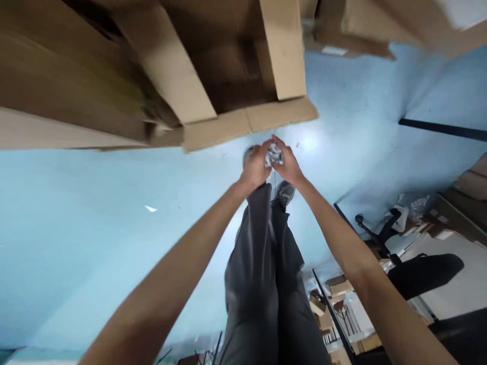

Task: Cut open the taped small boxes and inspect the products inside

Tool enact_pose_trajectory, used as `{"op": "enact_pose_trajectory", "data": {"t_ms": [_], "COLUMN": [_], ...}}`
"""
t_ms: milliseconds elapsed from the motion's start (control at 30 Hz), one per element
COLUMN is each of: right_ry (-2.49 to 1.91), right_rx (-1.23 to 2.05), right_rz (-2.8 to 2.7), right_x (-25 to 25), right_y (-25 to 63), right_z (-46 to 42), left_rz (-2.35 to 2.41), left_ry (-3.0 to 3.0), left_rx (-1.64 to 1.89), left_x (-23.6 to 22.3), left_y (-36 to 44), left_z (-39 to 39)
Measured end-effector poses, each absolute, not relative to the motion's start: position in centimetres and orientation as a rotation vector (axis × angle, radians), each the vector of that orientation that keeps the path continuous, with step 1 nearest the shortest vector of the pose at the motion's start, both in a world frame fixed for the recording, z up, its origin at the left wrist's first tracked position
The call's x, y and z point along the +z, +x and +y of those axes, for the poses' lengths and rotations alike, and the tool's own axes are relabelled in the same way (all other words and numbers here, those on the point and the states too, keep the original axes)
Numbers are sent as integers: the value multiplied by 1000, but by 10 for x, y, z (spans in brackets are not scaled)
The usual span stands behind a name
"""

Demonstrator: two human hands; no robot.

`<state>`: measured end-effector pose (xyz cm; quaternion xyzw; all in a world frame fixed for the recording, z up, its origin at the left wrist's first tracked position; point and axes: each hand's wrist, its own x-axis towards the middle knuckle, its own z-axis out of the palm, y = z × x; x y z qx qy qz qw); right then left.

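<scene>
Two bare hands meet low in front of a person in dark grey trousers (254, 268) and grey lace-up shoes (285, 192), seen from above over a glossy pale-blue floor (95, 203). Between them is a small, crumpled, shiny grey-and-white bundle (274, 153), perhaps plastic or foil; blur hides what it is made of. The left hand (256, 165) has its fingers curled in on the bundle's left side, and the right hand (288, 165) closes on the other side, thumb and forefinger slightly spread around it. Both appear to grip it; whether it also touches the floor cannot be told. Just beyond the fingertips stands a large brown cardboard box (216, 133), its flaps folded outward and its inside in shadow. As for progress, the taking hold looks done: the bundle is gathered between both hands, outside the box and near its front edge. Letting go of it is not yet done, and the box is not closed. A small white triangular scrap (150, 208) lies on the floor to the left, well apart from either hand. At right are a black office chair (426, 274) and shelving with more cartons (338, 286).
</scene>
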<state>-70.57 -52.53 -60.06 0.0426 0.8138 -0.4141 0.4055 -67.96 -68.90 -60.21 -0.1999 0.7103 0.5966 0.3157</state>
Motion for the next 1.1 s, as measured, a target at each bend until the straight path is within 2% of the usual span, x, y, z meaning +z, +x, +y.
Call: {"op": "enact_pose_trajectory", "data": {"t_ms": [167,233,300,400,533,667,767,900,1100], "right_ry": [141,127,85,-21,-111,-130,-89,97,399], "right_rx": [-1230,-1263,-1267,-1274,-1238,-1161,-1242,-1390,-1508], "right_rz": [2031,2061,2098,2190,2267,2281,2283,2279,2213], "right_x": [-408,-356,-329,-332,-377,-419,-435,-414,-286], "right_y": [-705,-721,-745,-791,-841,-856,-845,-803,-699], "right_z": [-531,-542,-557,-579,-597,-593,-582,-569,-559], "left_rz": [2122,2186,2243,2267,2228,2115,2123,2120,2001], "left_ry": [-246,-218,-210,-243,-292,-340,-478,-683,-685], "left_rx": [1470,1456,1476,1564,1695,1839,1876,1857,1807], "left_x": [-417,-364,-333,-330,-373,-405,-407,-370,-242], "left_y": [-678,-693,-718,-763,-807,-814,-802,-769,-688], "left_z": [-712,-725,-739,-757,-775,-791,-800,-807,-794]}}
